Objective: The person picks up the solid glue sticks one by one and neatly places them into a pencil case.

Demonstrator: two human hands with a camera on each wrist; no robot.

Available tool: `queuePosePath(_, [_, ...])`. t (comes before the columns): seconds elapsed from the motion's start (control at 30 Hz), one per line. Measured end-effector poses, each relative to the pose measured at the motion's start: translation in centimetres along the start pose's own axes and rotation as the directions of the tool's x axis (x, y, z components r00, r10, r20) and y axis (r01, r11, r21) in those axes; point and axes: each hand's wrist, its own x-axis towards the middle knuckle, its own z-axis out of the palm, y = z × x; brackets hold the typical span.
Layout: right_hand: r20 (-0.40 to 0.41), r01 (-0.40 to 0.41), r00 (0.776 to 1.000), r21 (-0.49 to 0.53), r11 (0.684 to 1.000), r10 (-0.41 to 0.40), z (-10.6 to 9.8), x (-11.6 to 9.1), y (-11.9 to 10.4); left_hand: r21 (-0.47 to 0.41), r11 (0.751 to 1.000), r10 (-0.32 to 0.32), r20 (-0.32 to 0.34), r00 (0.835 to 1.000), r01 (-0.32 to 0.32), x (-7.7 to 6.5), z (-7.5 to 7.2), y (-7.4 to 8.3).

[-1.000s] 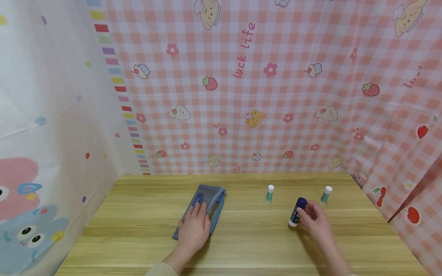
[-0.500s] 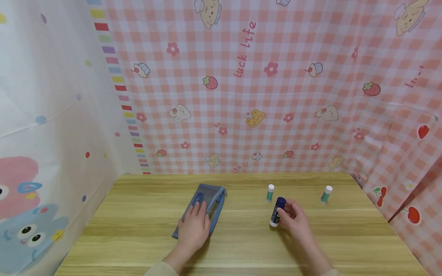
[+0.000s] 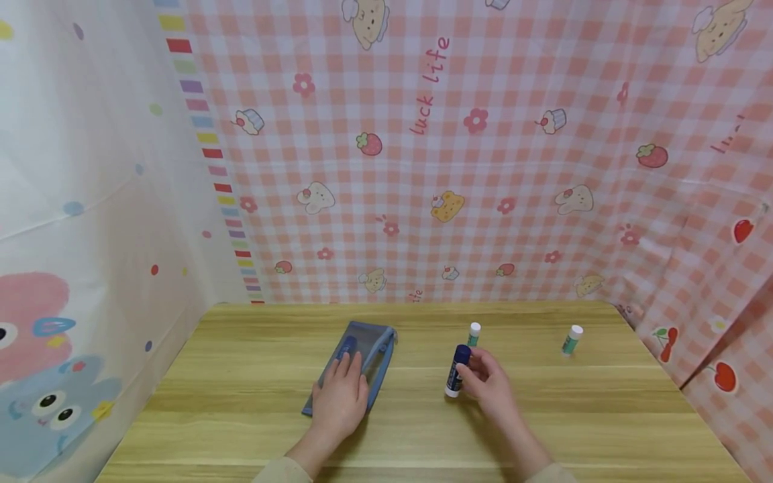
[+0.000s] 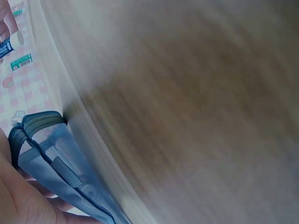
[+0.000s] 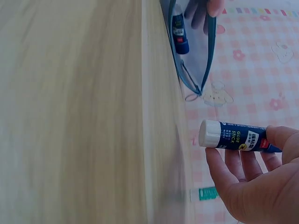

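A dark blue glue stick [image 3: 457, 373] with a white end is pinched between the thumb and fingers of my right hand [image 3: 494, 390], tilted above the table. Its label shows in the right wrist view. My left hand [image 3: 340, 401] lies over a blue mesh zip pouch [image 3: 367, 331], with its thumb at the edge of the opening and its fingers on the mesh. In the right wrist view the opening gapes, and a second blue glue stick [image 5: 180, 32] shows inside. Part of the pouch is hidden under the left hand.
Behind the held glue stick stands a small green-and-white tube [image 3: 474, 333], partly covered. A similar tube [image 3: 571, 341] stands farther right. The wooden table [image 3: 253, 376] ends at a pink checked cloth [image 3: 423, 168], with a white cloth along the left.
My right hand has carried the glue stick leftward toward the pouch, and it now overlaps the nearer green-and-white tube. The left hand and the pouch have stayed in place.
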Motion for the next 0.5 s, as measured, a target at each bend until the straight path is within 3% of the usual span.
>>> queuePosePath(0.5, [0.04,-0.01,0.999,0.027,1.0,0.009,3.5,0.1,-0.2,0.0,1.0,-0.001,0.004,1.0,0.001,0.0,0.1,0.0])
